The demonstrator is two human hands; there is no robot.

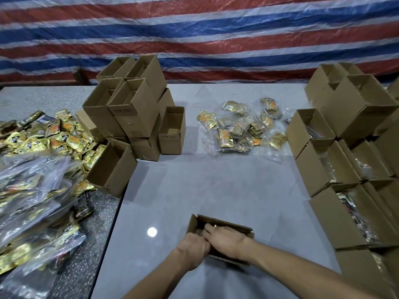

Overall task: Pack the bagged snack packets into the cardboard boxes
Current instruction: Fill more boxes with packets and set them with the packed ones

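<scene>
Snack packets, gold foil with orange print, lie bagged in clear plastic at the far middle of our grey table, several bags heaped loosely together. Close to us an open cardboard box sits on the table, its flaps up, and both our hands are down in it. Our left hand is curled at the box's near left corner; our right hand reaches across the opening with its fingers bent downward inside. We cannot tell what, if anything, either hand grips, since the box walls and the hands themselves hide the contents. To the left, a big heap of loose gold packets and filled clear bags spreads over a speckled table, with a stack of empty boxes standing just beyond it and one open box at the heap's edge. On the right, rows of boxes stand open, and shiny bagged packets show inside several of them. A striped red, white and blue tarpaulin hangs behind.
</scene>
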